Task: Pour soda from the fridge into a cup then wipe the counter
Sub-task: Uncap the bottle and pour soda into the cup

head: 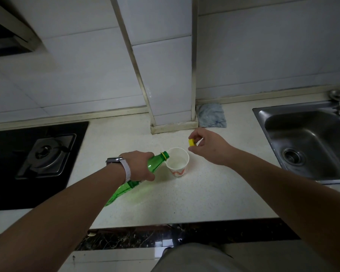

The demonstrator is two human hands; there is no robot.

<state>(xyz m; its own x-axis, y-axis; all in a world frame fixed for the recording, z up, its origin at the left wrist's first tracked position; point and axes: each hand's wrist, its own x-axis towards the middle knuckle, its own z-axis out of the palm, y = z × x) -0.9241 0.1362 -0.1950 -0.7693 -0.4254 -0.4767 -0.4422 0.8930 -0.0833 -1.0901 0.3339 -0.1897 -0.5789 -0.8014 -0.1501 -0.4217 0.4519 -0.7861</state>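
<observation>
At the bottom of the frame a dark marbled counter edge (145, 238) is being shown below the pale counter (204, 193). At centre, a green soda bottle (126, 188) is being gripped around its middle by the left hand (139, 165), the fingers being wrapped round it; the bottle is being tilted, its open neck touching or just over the rim of a white paper cup (177, 162). A watch (116, 160) is being worn on that wrist. A red pattern is printed on the cup, though it cannot be read. Just right of and above the cup, a yellow cap (191, 142) is being pinched by the right hand (208, 146). Farther up, a blue cloth (211, 115) is lying against the tiled wall. A gas hob (37, 154) is seen at left, a steel sink (310, 138) at right.
</observation>
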